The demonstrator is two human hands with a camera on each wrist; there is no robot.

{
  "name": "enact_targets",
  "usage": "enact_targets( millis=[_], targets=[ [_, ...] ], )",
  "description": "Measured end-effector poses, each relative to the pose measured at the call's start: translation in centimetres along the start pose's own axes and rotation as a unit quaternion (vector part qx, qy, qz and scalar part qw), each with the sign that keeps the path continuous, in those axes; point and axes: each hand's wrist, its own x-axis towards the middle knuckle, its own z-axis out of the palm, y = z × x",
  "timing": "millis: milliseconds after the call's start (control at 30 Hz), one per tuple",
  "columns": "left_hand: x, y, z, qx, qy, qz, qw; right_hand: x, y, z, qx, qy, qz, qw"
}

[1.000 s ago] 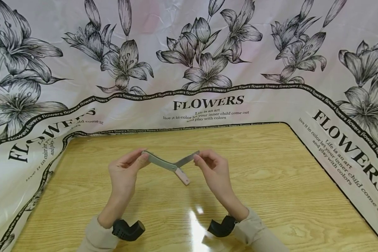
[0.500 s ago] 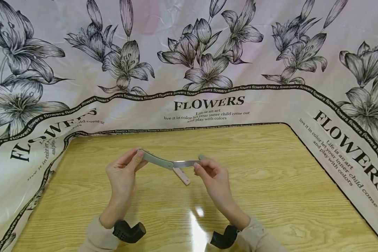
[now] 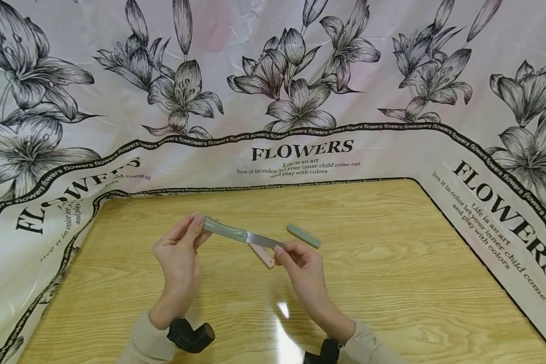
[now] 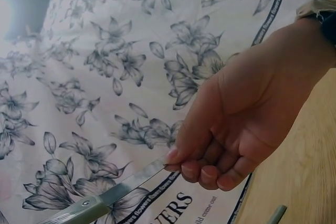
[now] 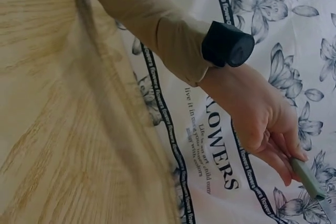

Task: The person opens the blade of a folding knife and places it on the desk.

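Observation:
A folding knife (image 3: 225, 230) with a pale green handle is held up between both hands, its blade (image 3: 265, 241) swung out nearly in line with the handle. My left hand (image 3: 179, 258) pinches the handle's butt between thumb and fingers; the right wrist view shows this left hand (image 5: 257, 119) on the green handle (image 5: 308, 179). At the other end my right hand (image 3: 306, 270) pinches the blade near its tip. In the left wrist view, that right hand (image 4: 244, 116) has its thumb and forefinger on the blade (image 4: 134, 183), other fingers curled.
Partly behind the blade, a narrow pink piece with a small hole (image 3: 263, 255) lies on the wooden table (image 3: 391, 283). Beyond my right hand lies a green piece of similar shape (image 3: 303, 236). Flower-printed cloth (image 3: 300, 151) borders the table at the back and sides.
The blade has swung from a raised angle to nearly straight with the handle, as my right hand moved slightly down and left. The green piece on the table has come into view.

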Motion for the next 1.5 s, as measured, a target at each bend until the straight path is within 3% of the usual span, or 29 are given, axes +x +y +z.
enact_targets(
  millis=[200,467,600,700,833,1100,1267,1500],
  targets=[
    [0.0,-0.2,-0.3,-0.003,-0.007,-0.017,0.9998,0.2,0.0,-0.1,0.001,0.007,0.002,1.0000],
    [-0.1,0.1,-1.3,0.039,0.007,-0.076,0.9963,0.6,0.0,0.0,0.050,0.026,0.056,0.9968],
    [-0.4,0.4,-2.4,0.088,-0.005,-0.112,0.9898,0.9,0.4,-0.2,0.057,0.021,0.088,0.9943],
    [-0.6,0.6,-3.5,0.136,-0.026,-0.148,0.9793,1.2,0.8,-0.8,0.049,-0.004,0.105,0.9933],
    [-0.7,0.9,-5.2,0.199,-0.076,-0.202,0.9559,1.6,1.4,-2.1,0.013,-0.077,0.120,0.9897],
    [-0.9,0.8,-7.5,0.310,-0.152,-0.302,0.8885,2.2,2.2,-4.4,-0.081,-0.215,0.143,0.9627],
    [-1.2,0.5,-8.7,0.364,-0.223,-0.313,0.8486,2.0,3.0,-5.0,-0.138,-0.270,0.163,0.9390],
    [-1.4,-0.3,-10.2,0.394,-0.324,-0.313,0.8016,1.6,3.7,-5.2,-0.186,-0.311,0.189,0.9126]
  ],
)
